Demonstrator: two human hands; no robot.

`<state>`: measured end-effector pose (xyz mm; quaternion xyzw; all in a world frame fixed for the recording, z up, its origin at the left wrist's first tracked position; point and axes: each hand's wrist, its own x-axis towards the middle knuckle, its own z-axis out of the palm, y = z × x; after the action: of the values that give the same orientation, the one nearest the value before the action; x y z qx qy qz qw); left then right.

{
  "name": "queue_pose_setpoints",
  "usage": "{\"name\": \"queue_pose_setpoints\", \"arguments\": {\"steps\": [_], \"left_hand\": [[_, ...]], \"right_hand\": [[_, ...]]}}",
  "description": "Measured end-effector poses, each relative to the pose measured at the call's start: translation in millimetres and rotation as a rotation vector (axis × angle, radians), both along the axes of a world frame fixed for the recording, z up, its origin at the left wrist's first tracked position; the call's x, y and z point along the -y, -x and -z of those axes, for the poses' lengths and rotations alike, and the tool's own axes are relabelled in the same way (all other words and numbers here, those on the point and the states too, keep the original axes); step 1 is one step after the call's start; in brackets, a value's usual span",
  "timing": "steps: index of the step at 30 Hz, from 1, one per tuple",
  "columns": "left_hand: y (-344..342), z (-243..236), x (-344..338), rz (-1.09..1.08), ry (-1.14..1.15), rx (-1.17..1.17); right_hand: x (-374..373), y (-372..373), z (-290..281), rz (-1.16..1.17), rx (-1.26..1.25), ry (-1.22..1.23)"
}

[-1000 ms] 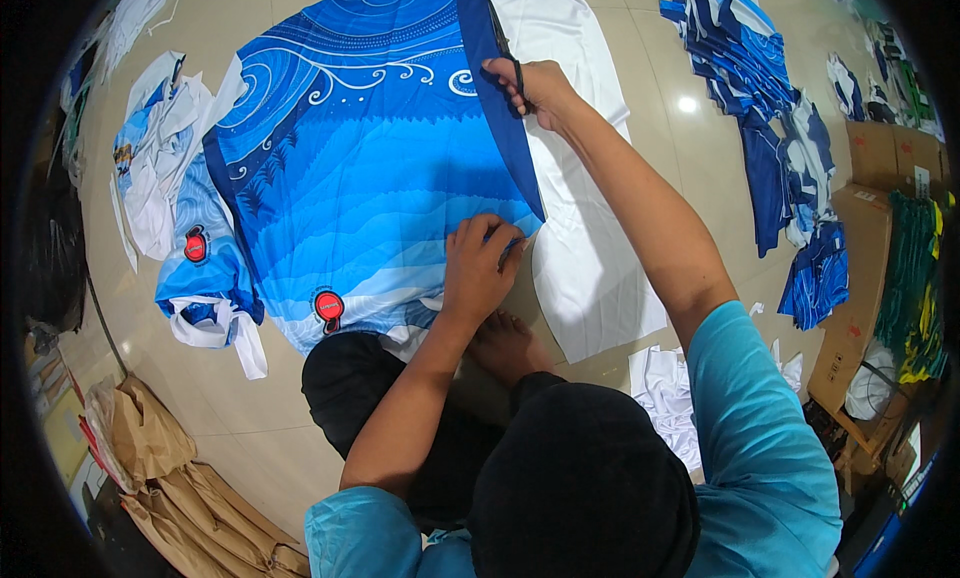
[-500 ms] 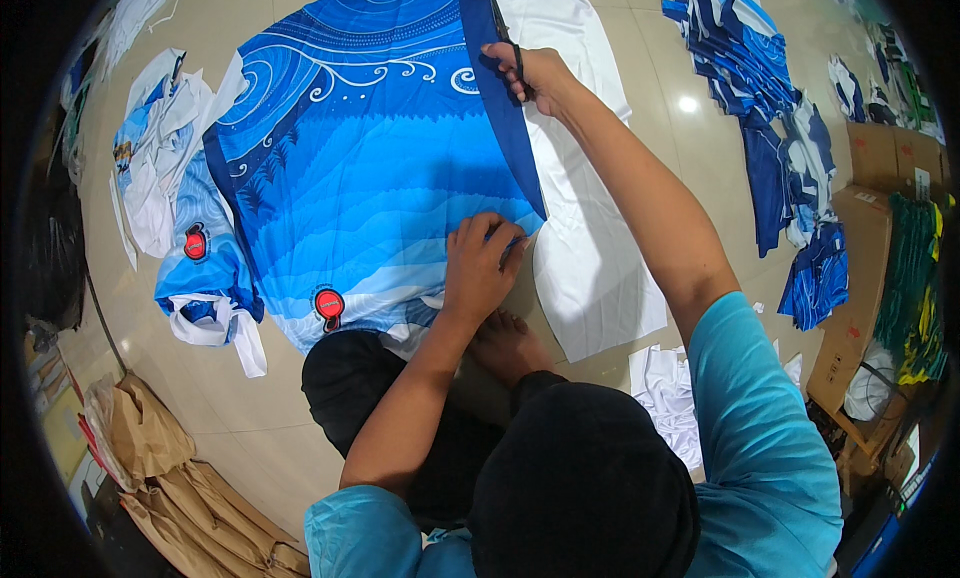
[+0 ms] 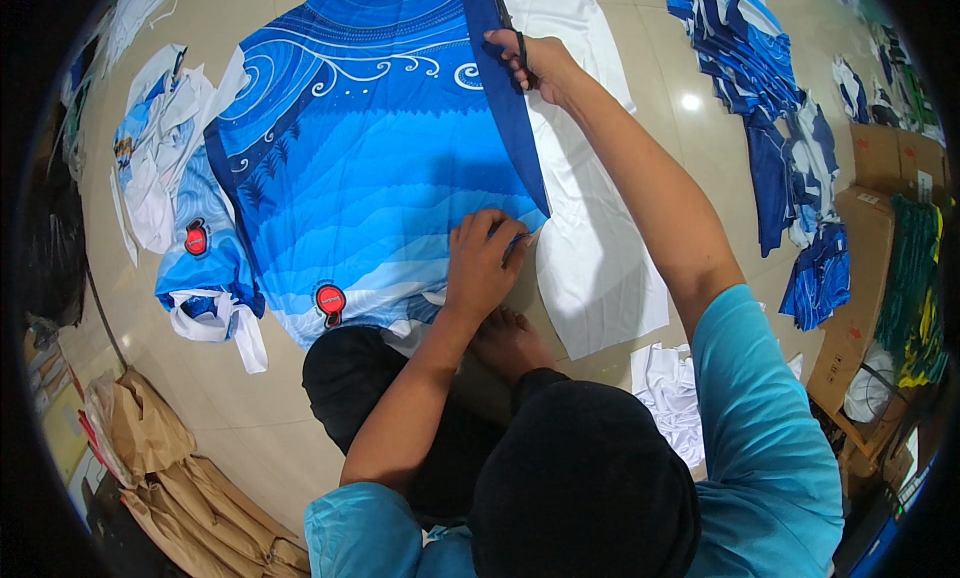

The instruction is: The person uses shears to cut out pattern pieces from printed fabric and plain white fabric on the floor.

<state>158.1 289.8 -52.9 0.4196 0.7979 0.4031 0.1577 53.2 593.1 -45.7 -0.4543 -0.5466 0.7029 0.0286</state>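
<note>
Two hands work one large blue printed fabric panel with white swirl and wave patterns, spread flat on the pale tiled floor. Right hand, arm stretched far forward, is closed through the handles of dark scissors, blades pointing away along the panel's dark navy edge strip. Left hand lies nearer the body, palm down, fingers curled and pinching the strip's near corner against the floor; it grips cloth, nothing else. Strip runs taut between the two hands. Just right of both hands lies a white sheet of fabric or paper, partly under the strip. Left of the left hand, two round red badges show on the panel's lower print, and beyond them a heap of white and blue offcuts. Far right of the right hand, stacked blue printed garment pieces and brown cardboard boxes. Bare foot sits just below the left hand. Risks, as judged: with the arm at full reach, blade control looks weak, so the cut could wander off the strip into the print; if the left hand's pinch slips, the cloth slackens and bunches at the blades; the white sheet beneath could get nicked too.
</note>
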Motion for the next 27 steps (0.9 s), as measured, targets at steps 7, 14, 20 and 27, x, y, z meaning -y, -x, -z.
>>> {"name": "queue_pose_setpoints", "arguments": {"steps": [7, 14, 20, 27], "left_hand": [[-0.2, -1.3, 0.4, -0.001, 0.017, 0.005], [-1.0, 1.9, -0.5, 0.005, 0.044, -0.004], [-10.9, -6.1, -23.7, 0.073, 0.009, -0.092], [-32.2, 16.0, -38.9, 0.284, 0.186, -0.15]], "right_hand": [[-5.8, 7.1, 3.6, -0.016, 0.001, -0.018], [-6.3, 8.0, 6.0, -0.031, 0.003, -0.027], [-6.9, 7.3, 7.1, -0.029, 0.015, -0.053], [-14.8, 15.4, 6.3, -0.039, -0.014, -0.036]]}}
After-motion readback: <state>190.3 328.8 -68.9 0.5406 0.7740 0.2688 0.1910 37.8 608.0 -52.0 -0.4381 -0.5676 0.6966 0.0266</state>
